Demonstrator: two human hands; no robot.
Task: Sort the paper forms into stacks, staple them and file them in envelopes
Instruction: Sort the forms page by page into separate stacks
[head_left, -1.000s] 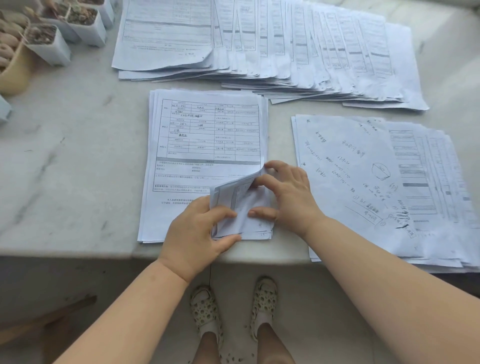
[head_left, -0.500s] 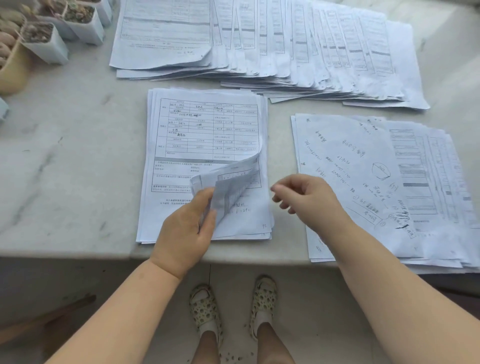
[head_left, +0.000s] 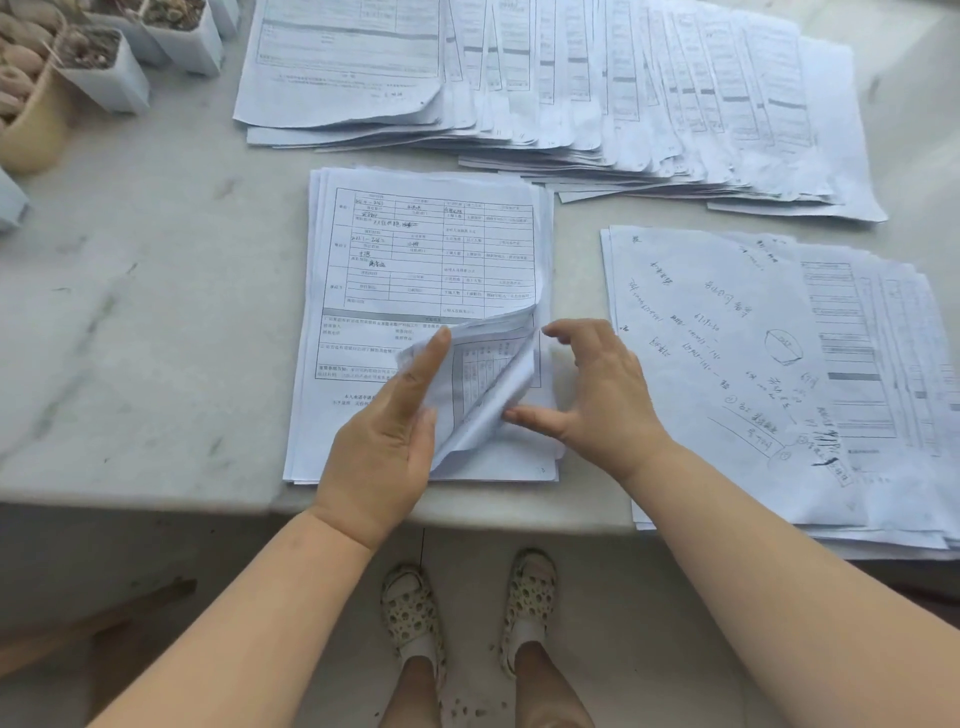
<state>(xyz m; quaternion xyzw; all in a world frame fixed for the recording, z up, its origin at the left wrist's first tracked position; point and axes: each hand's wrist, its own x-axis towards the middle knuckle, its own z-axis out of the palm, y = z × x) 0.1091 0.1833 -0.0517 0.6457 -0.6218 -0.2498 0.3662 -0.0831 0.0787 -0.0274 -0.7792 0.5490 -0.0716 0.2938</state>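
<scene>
Forms stack (head_left: 415, 270) on tabletop (head_left: 156, 322): left hand (head_left: 384, 441) grip pinches curled corner sheets (head_left: 488, 374); right hand (head_left: 597, 395) open, just beside.

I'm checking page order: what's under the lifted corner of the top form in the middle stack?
Under the lifted corner, held by the left hand, more white sheets of the middle stack show. Their print there is mostly covered.

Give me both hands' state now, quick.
Left hand: holds up the folded-back sheet corner of the middle stack.
Right hand: open, fingers spread beside that corner, holding nothing.
</scene>
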